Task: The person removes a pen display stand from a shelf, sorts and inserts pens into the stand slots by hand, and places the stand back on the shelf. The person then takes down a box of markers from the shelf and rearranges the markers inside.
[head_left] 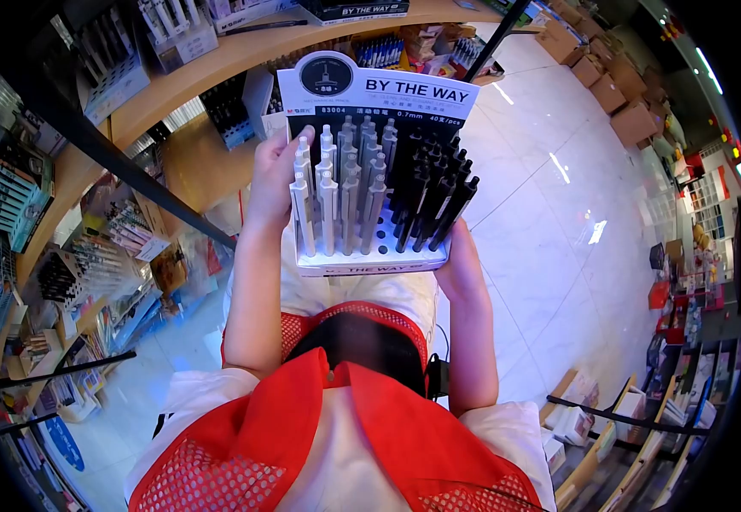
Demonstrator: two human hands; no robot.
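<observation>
White pen display [417, 104]: both hands [273, 175] [461, 258] curl around its sides.

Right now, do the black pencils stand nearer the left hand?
No, the black pencils stand nearer the right hand and white pencils nearer the left hand.

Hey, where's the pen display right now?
In the head view, the pen display is at upper centre, held between the left hand and right hand.
</observation>
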